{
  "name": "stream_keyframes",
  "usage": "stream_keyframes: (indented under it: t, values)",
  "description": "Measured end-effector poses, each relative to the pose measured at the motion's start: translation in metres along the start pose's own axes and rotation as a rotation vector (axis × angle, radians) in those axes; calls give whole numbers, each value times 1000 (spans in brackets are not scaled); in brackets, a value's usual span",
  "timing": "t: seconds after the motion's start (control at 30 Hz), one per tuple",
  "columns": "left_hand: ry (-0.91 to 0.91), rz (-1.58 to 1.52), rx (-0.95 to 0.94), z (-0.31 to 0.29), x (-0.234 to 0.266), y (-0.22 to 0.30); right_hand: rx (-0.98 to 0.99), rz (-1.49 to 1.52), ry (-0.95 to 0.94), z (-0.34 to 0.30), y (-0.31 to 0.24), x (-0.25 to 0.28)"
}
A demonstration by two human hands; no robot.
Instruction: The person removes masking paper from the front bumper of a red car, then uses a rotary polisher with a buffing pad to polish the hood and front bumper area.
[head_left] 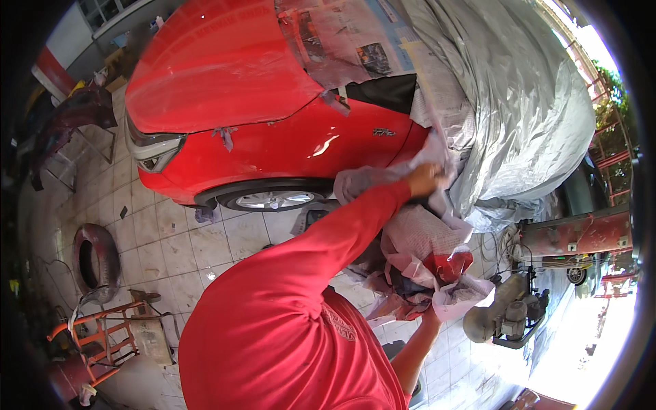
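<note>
Paper sheeting (pixel 417 236) hangs crumpled between the hands: the left hand (pixel 425 180) grasps its upper part against the red car's (pixel 273 150) side; the right hand (pixel 432 316), partly hidden, holds the lower bundle. Silver cover (pixel 526 116) drapes the car; a tyre (pixel 97 263) sits on the tiled floor (pixel 205 246).

One head-worn fisheye camera looks steeply down and outward. The wearer's red sleeve (pixel 348 229) passes closest to the lens; the crumpled paper (pixel 417 232) sits at middle range, right of centre. The car (pixel 273 154) lies beyond, above centre; tiled floor (pixel 164 239) shows below.
</note>
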State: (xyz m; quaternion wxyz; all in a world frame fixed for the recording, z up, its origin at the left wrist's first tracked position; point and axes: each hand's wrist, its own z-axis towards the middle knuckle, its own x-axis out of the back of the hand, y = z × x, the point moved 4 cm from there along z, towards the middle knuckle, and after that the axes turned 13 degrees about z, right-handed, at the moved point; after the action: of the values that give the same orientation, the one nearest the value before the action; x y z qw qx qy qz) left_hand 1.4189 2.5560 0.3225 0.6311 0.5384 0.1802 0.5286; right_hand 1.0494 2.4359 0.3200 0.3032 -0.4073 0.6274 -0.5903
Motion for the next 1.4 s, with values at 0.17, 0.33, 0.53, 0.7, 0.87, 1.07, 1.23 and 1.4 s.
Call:
stream_keyframes:
  t: [0.17,0.33,0.53,0.7,0.87,1.07,1.23,1.4]
  values:
    - [-571,-457,-28,-145,-88,17,-76,9,-43,-4,20,1]
    - [-806,-827,239,-227,-25,3,-188,-58,-253,20,47,-29]
    - [-181,349,360,-199,164,-50,-341,-158,-349,18,56,-23]
    - [422,1061,47,-79,286,14,-399,-197,-302,35,42,2]
    - [301,1025,-84,-26,304,-31,-377,-250,-330,79,22,14]
    - [500,1082,4,13,288,-38,-315,-310,-439,149,17,30]
    - [1034,1169,197,-21,248,-15,-304,-320,-417,167,28,98]
    - [1139,1300,345,7,246,-56,-324,-285,-267,148,39,221]
